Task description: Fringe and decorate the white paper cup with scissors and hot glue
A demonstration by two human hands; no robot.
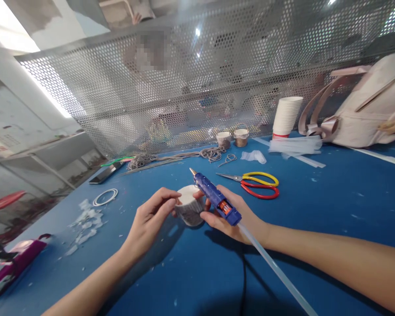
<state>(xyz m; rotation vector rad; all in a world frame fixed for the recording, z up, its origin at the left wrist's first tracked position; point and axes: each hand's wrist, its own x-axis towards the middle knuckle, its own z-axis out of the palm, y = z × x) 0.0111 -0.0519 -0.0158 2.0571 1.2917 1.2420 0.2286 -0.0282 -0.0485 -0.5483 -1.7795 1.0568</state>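
A small paper cup wrapped in grey cord stands in front of me, its white top facing up. My left hand pinches the cup's left rim between thumb and fingers. In my right hand is a blue glue gun, its tip pointing up and to the left above the cup. A long clear glue stick sticks out of the gun's back end. Fingertips of the right hand also touch the cup's right side. Yellow-and-red-handled scissors lie just beyond the right hand.
Two small decorated cups stand at the back near bundled grey cord. A stack of paper cups, clear glue sticks and a pale bag are at the right. A white ring, scraps and a purple power strip lie left.
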